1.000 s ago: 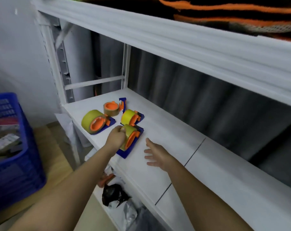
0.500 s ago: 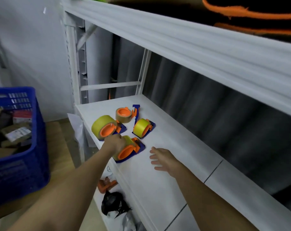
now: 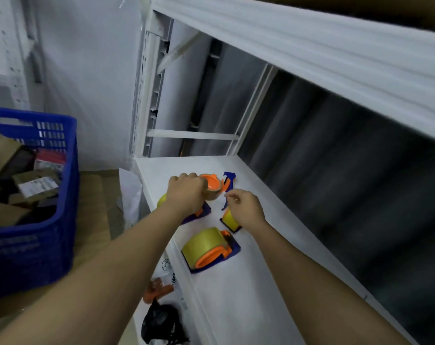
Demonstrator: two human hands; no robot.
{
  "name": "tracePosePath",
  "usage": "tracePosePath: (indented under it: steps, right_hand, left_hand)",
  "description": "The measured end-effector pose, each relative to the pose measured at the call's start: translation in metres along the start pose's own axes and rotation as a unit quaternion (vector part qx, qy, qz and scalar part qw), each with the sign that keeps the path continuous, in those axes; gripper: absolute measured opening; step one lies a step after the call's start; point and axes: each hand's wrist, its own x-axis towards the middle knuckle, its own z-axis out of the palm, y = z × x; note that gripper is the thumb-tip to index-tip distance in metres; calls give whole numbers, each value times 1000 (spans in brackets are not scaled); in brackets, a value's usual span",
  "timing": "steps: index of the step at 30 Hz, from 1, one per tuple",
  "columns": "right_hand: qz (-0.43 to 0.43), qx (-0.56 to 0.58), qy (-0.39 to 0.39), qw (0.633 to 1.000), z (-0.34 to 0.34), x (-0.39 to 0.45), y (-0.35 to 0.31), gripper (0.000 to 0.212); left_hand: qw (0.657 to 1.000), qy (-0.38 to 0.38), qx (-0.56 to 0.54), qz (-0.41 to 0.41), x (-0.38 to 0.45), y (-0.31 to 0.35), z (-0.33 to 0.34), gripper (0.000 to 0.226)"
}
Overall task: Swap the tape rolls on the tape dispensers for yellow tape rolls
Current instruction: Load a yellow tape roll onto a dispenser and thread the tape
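Tape dispensers on a white shelf, a person's two hands working at the far one.

From the left: a blue crate (image 3: 37,195) of cardboard stands on the floor. On the shelf (image 3: 248,282), the left hand (image 3: 184,192) clasps the brown tape roll (image 3: 212,189) on the far dispenser (image 3: 227,185). The right hand (image 3: 246,207) hovers beside that dispenser, fingers loosely curled, holding nothing that can be made out. Four dispensers are visible: three carry yellow rolls, one brown. The nearest yellow roll (image 3: 204,245) sits close to the shelf's front edge. A likely risk is that the far dispenser, apparently unsteadied, lifts or slides as the brown roll is pulled. A stray forearm could also knock the nearest one off.
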Motion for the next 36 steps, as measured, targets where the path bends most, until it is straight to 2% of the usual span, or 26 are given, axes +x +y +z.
tracePosePath:
  steps: [3, 7, 9, 11, 13, 16, 20, 23, 26, 29, 33, 36]
  right_hand:
    - [-20, -115, -36, 992, 17, 37, -5, 35]
    - [-48, -307, -107, 945, 41, 78, -15, 44]
    - [-36, -354, -158, 921, 53, 94, -20, 51]
    - [15, -360, -192, 913, 63, 105, -20, 58]
    - [24, -374, -192, 907, 71, 113, -16, 56]
    - [-30, -414, -150, 897, 75, 121, -9, 39]
    - [-13, -345, -75, 935, 62, 121, -10, 29]
    - [-54, -236, 12, 970, 41, 109, -13, 13]
    - [-91, -112, 51, 988, 21, 95, -18, 33]
    - [-140, -53, 61, 987, 7, 70, -27, 37]
    - [-181, -20, 87, 979, -10, 27, -37, 55]
    - [-180, -31, 80, 980, -20, -6, -37, 49]
  left_hand:
    - [1000, -25, -10, -10, 19, -17, 6, 38]
    - [1000, -16, -14, 12, 42, -30, 11, 43]
    - [1000, 5, -17, 21, 49, -35, 15, 41]
    - [999, 20, -32, 28, 55, -38, 21, 41]
    - [998, 23, -46, 34, 58, -40, 26, 42]
    - [997, 32, -64, 35, 61, -46, 34, 41]
    - [994, 49, -95, 9, 61, -51, 40, 40]
    - [985, 68, -158, -31, 60, -45, 35, 43]
    - [966, 78, -241, -50, 55, -30, 21, 42]
    - [948, 61, -307, -57, 46, -8, 2, 47]
    - [909, 30, -408, -76, 26, 19, -24, 69]
    - [884, 7, -457, -94, 6, 31, -36, 78]
